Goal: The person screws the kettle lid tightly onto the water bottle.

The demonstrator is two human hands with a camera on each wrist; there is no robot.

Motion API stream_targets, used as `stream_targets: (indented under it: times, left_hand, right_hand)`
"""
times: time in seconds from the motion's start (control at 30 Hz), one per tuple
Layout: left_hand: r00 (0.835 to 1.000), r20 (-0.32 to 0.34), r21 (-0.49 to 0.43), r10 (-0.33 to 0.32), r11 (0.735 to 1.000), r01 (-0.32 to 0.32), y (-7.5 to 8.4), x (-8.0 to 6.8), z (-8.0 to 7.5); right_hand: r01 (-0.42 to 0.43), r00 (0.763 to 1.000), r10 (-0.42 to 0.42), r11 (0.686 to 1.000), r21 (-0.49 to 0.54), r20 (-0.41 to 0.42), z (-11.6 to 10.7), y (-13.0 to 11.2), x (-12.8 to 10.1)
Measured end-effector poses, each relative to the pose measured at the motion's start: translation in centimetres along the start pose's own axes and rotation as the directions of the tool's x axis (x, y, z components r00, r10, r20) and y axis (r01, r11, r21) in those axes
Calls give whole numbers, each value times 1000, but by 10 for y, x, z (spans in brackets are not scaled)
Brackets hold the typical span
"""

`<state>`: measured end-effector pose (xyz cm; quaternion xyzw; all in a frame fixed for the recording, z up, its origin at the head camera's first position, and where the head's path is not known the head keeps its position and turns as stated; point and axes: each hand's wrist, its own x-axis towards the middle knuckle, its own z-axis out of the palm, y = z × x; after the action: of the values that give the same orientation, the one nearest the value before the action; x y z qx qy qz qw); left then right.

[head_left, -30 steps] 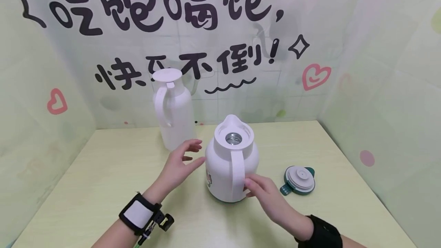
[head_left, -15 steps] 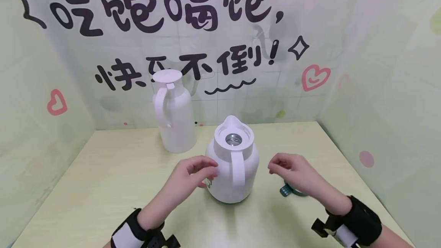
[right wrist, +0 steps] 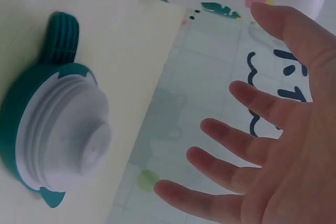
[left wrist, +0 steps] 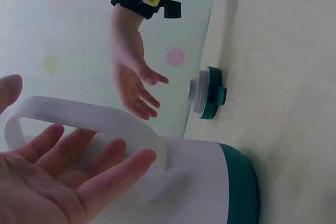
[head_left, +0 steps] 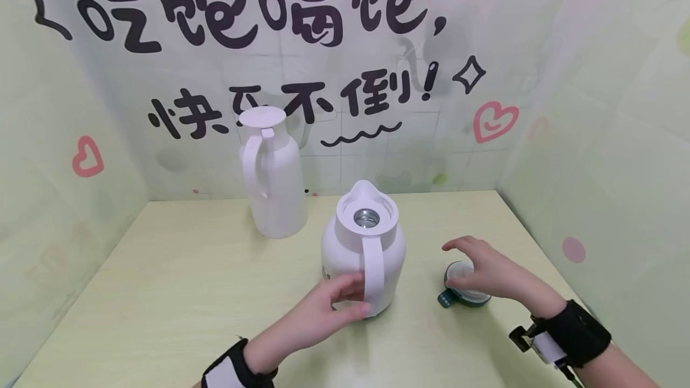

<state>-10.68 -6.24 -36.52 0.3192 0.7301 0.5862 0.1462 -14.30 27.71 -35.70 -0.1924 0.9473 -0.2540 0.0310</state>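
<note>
A white thermos jug [head_left: 339,244] with a teal base stands upright without its lid, its steel-lined mouth showing. My left hand [head_left: 318,316] is at the lower part of the jug's handle [head_left: 374,268]. In the left wrist view its fingers [left wrist: 115,179] are spread and relaxed, overlapping the handle and body, not wrapped round them. The thermos lid [right wrist: 68,129], teal with a pale stepped plug, lies plug side up on the table to the jug's right. Over this lid hovers my right hand [head_left: 496,271], fingers extended and apart, holding nothing; it partly covers the lid in the head view.
A taller white jug [head_left: 280,184] with its lid on stands at the back left of the pale wooden table [head_left: 178,292]. Behind it hangs a printed backdrop [head_left: 377,148], with light green sheets on both sides.
My right hand has left the jug's handle, moving right to above the lid. My left hand has come from the jug's left side down and right to the handle.
</note>
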Motion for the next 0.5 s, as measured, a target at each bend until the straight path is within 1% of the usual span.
stream_targets:
  times: [0.13,0.23,0.37,0.5]
  left_hand:
    - [1000,18,-35,1,999,-1,-7,2,10]
    - [1000,21,-67,-4,998,6,-12,4,17]
    - [1000,14,-95,-14,995,15,-18,6,24]
    - [1000,9,-109,-6,994,7,-23,7,30]
  right_hand:
    - [-8,995,11,1000,-30,102,8,14,2]
    - [-8,987,18,998,-67,158,13,23,4]
    - [-20,979,46,991,-131,197,19,32,5]
    - [-41,970,81,983,-176,228,22,36,7]
